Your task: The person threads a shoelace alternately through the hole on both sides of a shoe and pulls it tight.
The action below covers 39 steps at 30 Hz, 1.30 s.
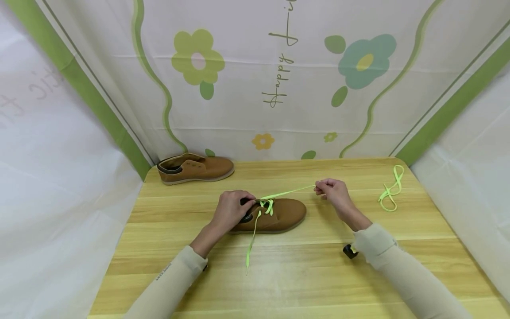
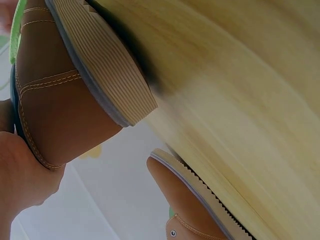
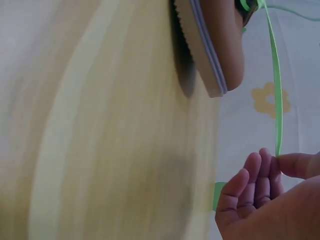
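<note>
A brown shoe [image 1: 288, 215] lies on the wooden table with its toe to the right, partly threaded with a bright green shoelace [image 1: 287, 193]. My left hand [image 1: 233, 208] reaches over its opening and pinches the far eyelet flap between thumb and fingers. In the left wrist view that hand [image 2: 27, 172] is beside the shoe's heel [image 2: 65, 115]. Out past the toe, my right hand [image 1: 334, 193] pinches one end of the lace, drawn in a taut line from the eyelets. The lace's other end [image 1: 249, 254] hangs over the near side onto the table.
A second brown shoe [image 1: 211, 168], without a lace, stands at the back left of the table [image 1: 295, 274]. Another green shoelace [image 1: 392, 190] lies loosely looped at the right. Behind the table hangs a flower-printed curtain [image 1: 239, 110].
</note>
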Each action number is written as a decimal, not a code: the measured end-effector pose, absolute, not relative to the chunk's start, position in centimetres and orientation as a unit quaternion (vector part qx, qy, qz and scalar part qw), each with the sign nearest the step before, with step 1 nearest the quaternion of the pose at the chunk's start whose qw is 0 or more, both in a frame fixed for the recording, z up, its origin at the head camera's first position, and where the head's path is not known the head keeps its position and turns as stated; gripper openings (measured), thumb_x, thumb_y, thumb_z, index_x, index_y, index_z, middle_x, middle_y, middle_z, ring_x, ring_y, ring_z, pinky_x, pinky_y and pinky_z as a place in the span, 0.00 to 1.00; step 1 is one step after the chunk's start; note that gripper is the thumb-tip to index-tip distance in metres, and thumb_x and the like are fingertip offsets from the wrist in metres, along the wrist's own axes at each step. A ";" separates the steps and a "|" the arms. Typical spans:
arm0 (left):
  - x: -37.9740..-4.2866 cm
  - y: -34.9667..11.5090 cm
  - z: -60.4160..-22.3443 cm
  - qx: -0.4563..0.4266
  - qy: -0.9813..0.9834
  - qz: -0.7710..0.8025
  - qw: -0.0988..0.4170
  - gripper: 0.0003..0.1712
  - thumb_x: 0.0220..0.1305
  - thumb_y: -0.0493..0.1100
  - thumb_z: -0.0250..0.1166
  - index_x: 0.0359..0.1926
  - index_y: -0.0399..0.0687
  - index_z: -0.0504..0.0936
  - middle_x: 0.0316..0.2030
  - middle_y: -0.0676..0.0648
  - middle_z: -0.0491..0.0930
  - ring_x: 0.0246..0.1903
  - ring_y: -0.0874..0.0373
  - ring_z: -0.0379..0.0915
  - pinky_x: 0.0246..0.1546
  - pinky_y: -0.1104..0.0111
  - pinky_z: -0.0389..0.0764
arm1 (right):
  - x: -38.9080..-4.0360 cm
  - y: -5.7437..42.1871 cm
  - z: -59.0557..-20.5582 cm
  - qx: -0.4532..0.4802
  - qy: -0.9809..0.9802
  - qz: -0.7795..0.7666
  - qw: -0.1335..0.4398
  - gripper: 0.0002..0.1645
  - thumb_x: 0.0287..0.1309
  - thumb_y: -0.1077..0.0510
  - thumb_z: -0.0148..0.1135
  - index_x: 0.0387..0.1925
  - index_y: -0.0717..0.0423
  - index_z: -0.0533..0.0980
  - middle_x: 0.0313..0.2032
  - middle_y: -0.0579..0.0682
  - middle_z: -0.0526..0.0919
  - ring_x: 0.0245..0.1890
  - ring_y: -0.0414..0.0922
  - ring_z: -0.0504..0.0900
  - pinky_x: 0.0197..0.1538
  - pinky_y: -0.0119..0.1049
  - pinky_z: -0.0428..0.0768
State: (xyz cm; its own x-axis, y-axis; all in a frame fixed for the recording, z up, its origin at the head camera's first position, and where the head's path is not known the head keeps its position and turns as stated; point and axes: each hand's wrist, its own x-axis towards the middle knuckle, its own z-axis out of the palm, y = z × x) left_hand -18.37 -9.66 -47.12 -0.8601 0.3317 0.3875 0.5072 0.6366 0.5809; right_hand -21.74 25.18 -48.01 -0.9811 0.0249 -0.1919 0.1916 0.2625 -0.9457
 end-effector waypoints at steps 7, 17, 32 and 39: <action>-18.4 -9.7 -47.1 -0.237 -0.895 -0.358 0.121 0.03 0.64 0.34 0.77 0.38 0.43 0.93 0.35 0.48 0.91 0.35 0.54 0.89 0.39 0.61 0.88 | -21.5 25.6 -49.5 0.055 0.805 -0.573 0.144 0.18 0.78 0.55 0.58 0.45 0.69 0.81 0.37 0.54 0.88 0.35 0.42 0.84 0.35 0.35 0.81; -18.5 -9.8 -47.1 -0.240 -0.894 -0.362 0.112 0.03 0.65 0.34 0.75 0.40 0.42 0.93 0.37 0.47 0.91 0.38 0.54 0.89 0.41 0.61 0.88 | -20.7 25.0 -49.6 0.016 0.808 -0.563 0.174 0.13 0.73 0.61 0.58 0.41 0.71 0.81 0.38 0.61 0.87 0.32 0.44 0.81 0.29 0.33 0.77; -16.7 -11.8 -45.7 -0.170 -0.920 -0.353 -0.003 0.39 0.73 0.68 0.64 0.72 0.48 0.78 0.65 0.47 0.82 0.68 0.45 0.75 0.66 0.46 0.76 | -20.4 24.8 -49.0 -0.201 0.864 -0.448 0.117 0.29 0.72 0.60 0.66 0.69 0.68 0.73 0.62 0.64 0.82 0.61 0.60 0.80 0.59 0.52 0.81; -15.9 -14.5 -45.8 -0.174 -0.908 -0.365 -0.108 0.55 0.62 0.62 0.77 0.79 0.40 0.65 0.74 0.38 0.71 0.73 0.37 0.67 0.69 0.42 0.72 | -19.8 23.9 -48.8 -0.306 0.877 -0.356 0.104 0.55 0.57 0.47 0.82 0.76 0.66 0.65 0.70 0.64 0.74 0.67 0.62 0.75 0.65 0.62 0.76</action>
